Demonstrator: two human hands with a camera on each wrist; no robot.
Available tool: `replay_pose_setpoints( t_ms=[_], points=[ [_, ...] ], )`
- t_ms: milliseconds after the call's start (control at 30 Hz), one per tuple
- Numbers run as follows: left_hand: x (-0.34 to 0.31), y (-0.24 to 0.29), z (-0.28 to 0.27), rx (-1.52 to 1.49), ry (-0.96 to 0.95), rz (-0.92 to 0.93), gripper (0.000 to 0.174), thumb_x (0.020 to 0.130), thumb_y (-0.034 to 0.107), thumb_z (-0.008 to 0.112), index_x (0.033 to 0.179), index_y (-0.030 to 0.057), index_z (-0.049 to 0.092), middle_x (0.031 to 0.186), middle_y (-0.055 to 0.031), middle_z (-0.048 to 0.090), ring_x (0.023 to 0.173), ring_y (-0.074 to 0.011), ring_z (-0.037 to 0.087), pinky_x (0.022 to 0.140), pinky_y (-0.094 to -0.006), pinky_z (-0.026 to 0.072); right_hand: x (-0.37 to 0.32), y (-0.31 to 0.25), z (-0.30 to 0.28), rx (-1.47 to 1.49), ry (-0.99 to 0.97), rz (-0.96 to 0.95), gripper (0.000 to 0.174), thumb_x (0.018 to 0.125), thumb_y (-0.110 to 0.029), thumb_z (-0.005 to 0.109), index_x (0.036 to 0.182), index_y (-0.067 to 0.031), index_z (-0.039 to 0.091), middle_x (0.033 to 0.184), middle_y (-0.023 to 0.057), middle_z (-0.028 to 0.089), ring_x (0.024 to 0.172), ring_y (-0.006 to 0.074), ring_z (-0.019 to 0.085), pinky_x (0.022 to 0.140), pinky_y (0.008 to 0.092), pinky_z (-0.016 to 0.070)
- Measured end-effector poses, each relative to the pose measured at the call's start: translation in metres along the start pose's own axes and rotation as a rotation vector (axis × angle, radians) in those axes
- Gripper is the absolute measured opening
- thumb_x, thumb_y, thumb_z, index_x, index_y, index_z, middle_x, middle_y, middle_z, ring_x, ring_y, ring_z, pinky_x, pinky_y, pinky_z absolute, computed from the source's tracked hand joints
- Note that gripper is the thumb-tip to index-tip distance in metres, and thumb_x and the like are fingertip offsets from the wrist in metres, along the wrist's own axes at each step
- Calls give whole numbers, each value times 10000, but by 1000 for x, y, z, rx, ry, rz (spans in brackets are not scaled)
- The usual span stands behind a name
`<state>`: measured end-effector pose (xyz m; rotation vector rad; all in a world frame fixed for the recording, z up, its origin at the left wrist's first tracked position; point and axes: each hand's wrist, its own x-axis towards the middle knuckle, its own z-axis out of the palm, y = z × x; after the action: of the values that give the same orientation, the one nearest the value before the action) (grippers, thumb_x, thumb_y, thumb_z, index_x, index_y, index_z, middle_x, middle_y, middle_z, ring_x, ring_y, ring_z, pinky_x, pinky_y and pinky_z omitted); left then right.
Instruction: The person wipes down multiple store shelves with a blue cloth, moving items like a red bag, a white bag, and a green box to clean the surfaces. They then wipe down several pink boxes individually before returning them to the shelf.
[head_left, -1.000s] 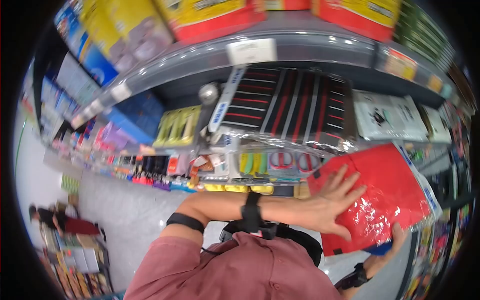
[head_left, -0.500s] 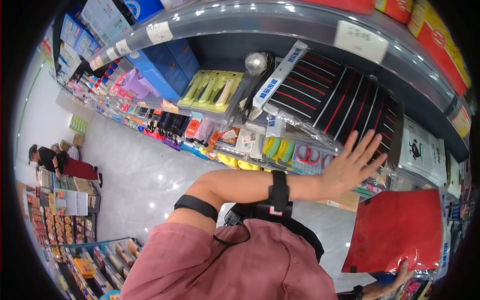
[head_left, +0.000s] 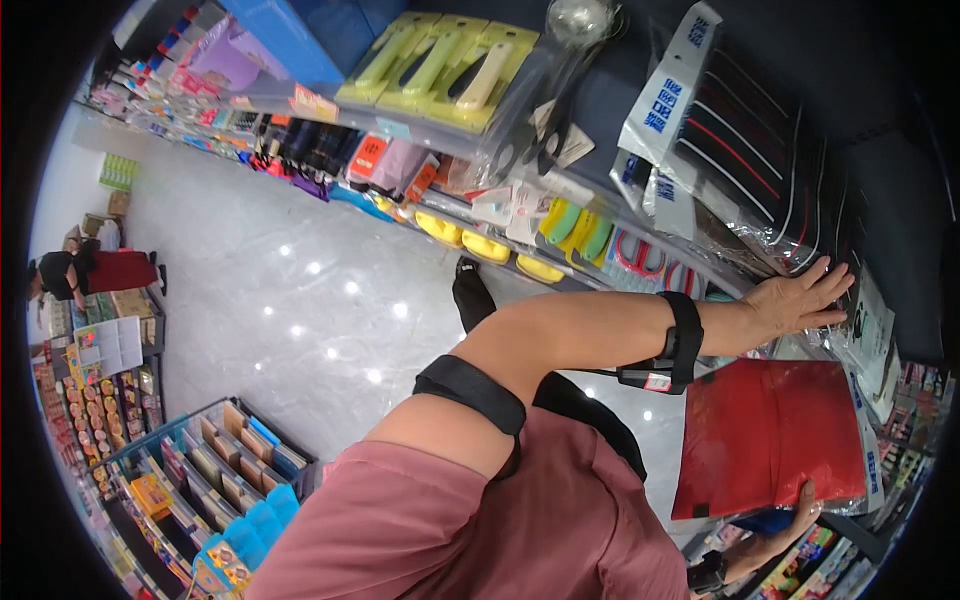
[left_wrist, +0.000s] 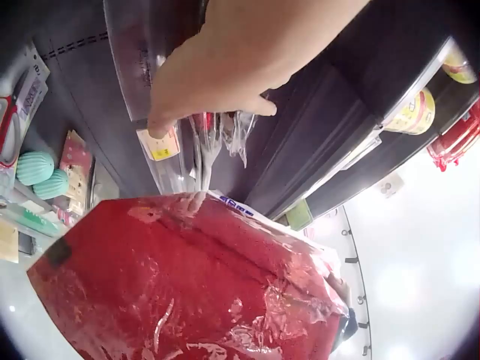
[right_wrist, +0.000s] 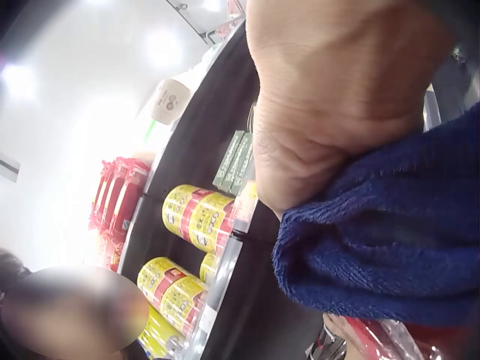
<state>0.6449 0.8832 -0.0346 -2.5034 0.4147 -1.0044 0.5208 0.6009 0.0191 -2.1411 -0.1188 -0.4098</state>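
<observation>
My left hand [head_left: 795,300] reaches to the shelf, its fingers extended at the lower edge of a black package with red and white stripes [head_left: 740,150], beside a white package [head_left: 870,335]. In the left wrist view that hand [left_wrist: 225,75] hangs over the shelf with nothing in its grasp. Below it is a flat red cloth package [head_left: 775,435] in clear plastic with a white header strip. My right hand [head_left: 800,515] grips this package by its lower edge, thumb on top. A dark blue fluffy towel [right_wrist: 382,225] is against the right wrist, partly under the red package.
Yellow-backed peeler-like tools [head_left: 435,75], a ladle [head_left: 580,20] and a blue box [head_left: 300,40] stand on the shelf. Yellow slippers [head_left: 485,247] and scissors [head_left: 640,255] hang lower. A person [head_left: 90,275] is across the aisle. A crate of boards [head_left: 235,450] stands at lower left.
My left hand has come off the red package and moved across to the striped package at the shelf. The red package stays in my right hand, lower now. The head view has turned leftward and down.
</observation>
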Motion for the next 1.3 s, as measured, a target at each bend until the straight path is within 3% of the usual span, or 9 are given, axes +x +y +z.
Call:
replay_pose_setpoints(
  t_ms=[100, 167, 300, 333, 367, 533, 700, 800, 1300],
  points=[
    [-21, -1, -20, -527, 38, -42, 618, 812, 389, 479, 1333, 94, 321, 1376, -255, 216, 1301, -386, 143, 1041, -555, 65, -2, -30, 28, -369, -105, -419, 449, 835, -312, 450, 1133, 18, 516, 1097, 200, 471, 1038, 279, 469, 953, 402, 319],
    [-36, 15, -32, -988, 310, -186, 704, 785, 489, 480, 1209, -69, 418, 1290, -361, 263, 1273, -431, 189, 1056, -531, 68, 2, -37, 40, -401, -103, -231, 464, 826, -310, 455, 1163, 5, 504, 1097, 175, 473, 1023, 262, 477, 899, 377, 365],
    [-68, 24, -80, -1593, 144, -254, 841, 727, 480, 569, 1238, -137, 311, 1299, -354, 246, 1258, -449, 206, 1011, -564, 152, 9, -57, 79, -143, -54, 109, 371, 844, -192, 461, 1183, -52, 516, 1118, 60, 471, 845, 158, 541, 734, 286, 448],
    [-75, 21, -86, -1602, 151, -265, 841, 727, 480, 569, 1238, -137, 311, 1299, -354, 246, 1258, -449, 206, 1011, -564, 152, 21, -62, 86, 159, -7, 516, 363, 837, -208, 508, 1167, -57, 518, 1116, 67, 492, 915, 176, 540, 775, 315, 447],
    [-83, 20, -90, -1630, 7, -250, 848, 700, 423, 608, 1250, -135, 285, 1295, -349, 254, 1243, -447, 232, 972, -568, 212, 19, -72, 97, 259, -4, 633, 390, 799, -212, 574, 1147, -44, 516, 1077, 69, 521, 922, 174, 538, 787, 309, 444],
    [-96, 37, -85, -1440, -227, -387, 896, 547, 135, 694, 1284, -99, 242, 1273, -304, 299, 1139, -408, 360, 833, -509, 369, 9, -74, 122, 270, -215, 465, 465, 762, -156, 633, 1173, -19, 467, 1095, 99, 533, 913, 176, 543, 772, 302, 452],
    [-116, 31, -80, -1531, -331, -398, 946, 502, -5, 687, 1319, -46, 213, 1302, -273, 279, 1158, -426, 337, 865, -499, 373, 2, -69, 132, 263, -327, 444, 459, 790, -132, 617, 1192, 1, 440, 1107, 106, 531, 944, 170, 535, 795, 286, 435],
    [-124, 38, -75, -1563, -376, -497, 937, 525, -80, 631, 1336, -40, 164, 1294, -298, 271, 1153, -464, 339, 923, -477, 372, -4, -77, 143, 157, -394, 418, 441, 810, -145, 605, 1178, 28, 432, 1048, 94, 562, 820, 125, 558, 634, 216, 447],
    [-158, 7, -66, -2289, -304, -315, 1088, 548, -7, 735, 1377, 13, 30, 1316, -280, 268, 1102, -373, 422, 839, -369, 425, -5, -65, 124, 176, -732, 308, 654, 719, -343, 711, 1152, 50, 417, 794, 65, 566, 624, 125, 500, 565, 234, 393]
  ],
)
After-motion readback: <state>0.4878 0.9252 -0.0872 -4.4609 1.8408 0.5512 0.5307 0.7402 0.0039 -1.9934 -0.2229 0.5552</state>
